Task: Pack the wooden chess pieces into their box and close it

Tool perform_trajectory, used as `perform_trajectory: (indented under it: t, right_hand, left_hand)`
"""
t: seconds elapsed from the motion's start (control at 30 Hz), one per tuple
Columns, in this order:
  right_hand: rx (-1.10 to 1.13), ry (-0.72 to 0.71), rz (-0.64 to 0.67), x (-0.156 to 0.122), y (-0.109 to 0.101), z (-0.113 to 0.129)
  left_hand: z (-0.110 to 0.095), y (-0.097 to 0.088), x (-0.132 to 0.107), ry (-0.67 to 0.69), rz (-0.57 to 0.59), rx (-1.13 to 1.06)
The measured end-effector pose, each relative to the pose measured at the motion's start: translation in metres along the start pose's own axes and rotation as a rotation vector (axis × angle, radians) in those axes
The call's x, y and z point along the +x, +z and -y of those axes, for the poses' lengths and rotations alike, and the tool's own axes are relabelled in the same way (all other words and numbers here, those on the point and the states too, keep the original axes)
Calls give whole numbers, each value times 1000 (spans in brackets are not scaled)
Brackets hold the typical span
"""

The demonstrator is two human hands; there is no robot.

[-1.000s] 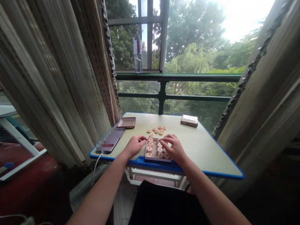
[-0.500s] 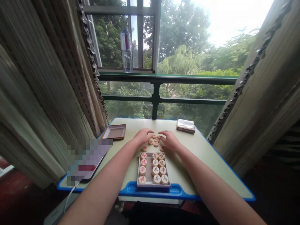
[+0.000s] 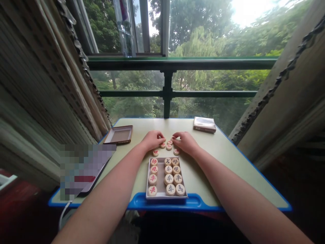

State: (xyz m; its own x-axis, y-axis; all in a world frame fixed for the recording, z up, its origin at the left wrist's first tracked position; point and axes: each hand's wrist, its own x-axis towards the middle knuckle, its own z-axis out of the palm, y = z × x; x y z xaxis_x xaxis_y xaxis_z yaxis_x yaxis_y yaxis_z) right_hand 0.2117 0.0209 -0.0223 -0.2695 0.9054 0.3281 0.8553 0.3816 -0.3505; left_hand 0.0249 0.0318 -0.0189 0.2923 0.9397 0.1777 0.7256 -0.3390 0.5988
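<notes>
Left hand point(image 3: 153, 139) and right hand point(image 3: 186, 143) curl at loose red xiangqi pieces point(image 3: 169, 147) beyond open box point(image 3: 160, 181); can't tell if either pinches one. Best gripped by rims, neighbours undisturbed.

A shallow, open box point(image 3: 160, 176) lies flat at the middle of the worktop's near edge, with four red-lettered discs point(image 3: 152, 179) along its left wall and eight black-lettered discs point(image 3: 169, 179) in two columns rightward. Beyond its far wall, loose red-lettered discs point(image 3: 169, 147) lie face up.
</notes>
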Motion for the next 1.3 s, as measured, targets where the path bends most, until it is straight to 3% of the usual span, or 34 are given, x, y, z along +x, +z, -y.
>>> perform_trajectory:
  t: [0.23,0.57,0.93,1.03,1.17,1.3]
  right_hand:
    - [59,-63,-13,-6,-7,9]
    - [86,24,0,-4,-5,4]
    - [79,87,23,-3,-3,-2]
    - [99,34,10,-5,-8,2]
    - [98,-103,81,-8,-13,9]
    - [18,-132,113,-10,-12,13]
  left_hand:
    - [0,2,1,-43,6,-110]
    - [3,2,1,-14,-63,-145]
    - [8,5,3,-99,-59,-209]
    - [8,-2,-1,-132,-71,-272]
    - [9,-11,-6,-166,64,-356]
    - [10,-15,-7,-155,80,-374]
